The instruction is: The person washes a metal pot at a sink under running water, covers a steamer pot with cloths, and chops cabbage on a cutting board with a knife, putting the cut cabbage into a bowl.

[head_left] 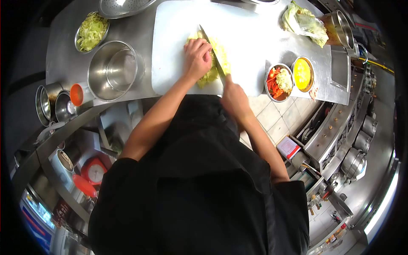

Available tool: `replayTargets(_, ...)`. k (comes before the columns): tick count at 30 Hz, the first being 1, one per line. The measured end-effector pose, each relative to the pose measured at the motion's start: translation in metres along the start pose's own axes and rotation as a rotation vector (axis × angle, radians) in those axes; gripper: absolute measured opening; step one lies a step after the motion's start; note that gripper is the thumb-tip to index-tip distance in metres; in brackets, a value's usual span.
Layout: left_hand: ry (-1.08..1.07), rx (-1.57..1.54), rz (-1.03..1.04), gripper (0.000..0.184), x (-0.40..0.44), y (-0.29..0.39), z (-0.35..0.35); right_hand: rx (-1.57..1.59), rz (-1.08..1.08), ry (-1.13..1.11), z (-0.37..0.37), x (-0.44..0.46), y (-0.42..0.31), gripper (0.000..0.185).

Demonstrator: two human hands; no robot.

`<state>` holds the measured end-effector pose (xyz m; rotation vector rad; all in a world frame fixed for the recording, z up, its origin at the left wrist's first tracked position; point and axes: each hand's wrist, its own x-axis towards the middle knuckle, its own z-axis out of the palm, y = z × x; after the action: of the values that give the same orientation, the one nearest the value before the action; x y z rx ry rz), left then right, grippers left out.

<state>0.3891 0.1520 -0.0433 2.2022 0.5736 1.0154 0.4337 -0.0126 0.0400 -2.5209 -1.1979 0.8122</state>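
Observation:
My right hand (234,98) is closed around the handle of a chef's knife (216,55). Its blade points away from me and lies across a heap of finely cut, pale yellow-green cabbage (207,78) on the white cutting board (172,63). Just left of the blade, my left hand (198,57) has its fingers curled and pressed onto the cabbage, knuckles close to the steel. More cut pieces lie on the blade's right side. What sits under my left fingers is partly hidden.
On the left stand a bowl of shredded cabbage (92,32), a deep steel pot (112,70) and a colander (123,6). At right are a bowl of red strips (278,83), a bowl of yellow liquid (302,74), a leafy cabbage piece (302,23) and a steel container (338,29).

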Motion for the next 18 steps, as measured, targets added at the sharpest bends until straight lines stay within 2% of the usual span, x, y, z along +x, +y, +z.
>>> replayTargets(2, 0.003, -0.016, -0.006, 0.022, -0.005, 0.000, 0.001, -0.020, 0.011, 0.026, 0.017, 0.023, 0.005, 0.034)
replayTargets(6, 0.026, -0.013, -0.018, 0.021, -0.002, -0.002, 0.001, -0.028, 0.075, -0.030, -0.036, -0.010, -0.020, 0.032)
replayTargets(9, 0.061, -0.020, -0.016, 0.021, -0.002, -0.003, 0.002, -0.036, 0.056, -0.050, -0.032, -0.027, -0.018, 0.032)
replayTargets(11, 0.025, -0.048, -0.027, 0.021, -0.001, -0.001, -0.001, -0.026, 0.093, -0.053, -0.005, 0.001, -0.017, 0.031)
replayTargets(13, 0.020, -0.052, -0.029, 0.021, -0.002, -0.001, 0.000, 0.031, -0.015, 0.092, 0.013, 0.027, -0.017, 0.020)
replayTargets(15, 0.027, -0.066, -0.018, 0.021, -0.001, -0.005, 0.001, 0.021, -0.012, 0.090, 0.004, 0.023, -0.015, 0.018)
replayTargets(17, 0.037, -0.052, -0.026, 0.021, -0.002, -0.005, 0.002, -0.007, 0.103, -0.029, -0.028, -0.007, -0.027, 0.031)
replayTargets(18, 0.048, -0.029, -0.034, 0.021, -0.002, -0.006, 0.002, -0.030, 0.084, -0.052, -0.037, -0.022, -0.031, 0.033)
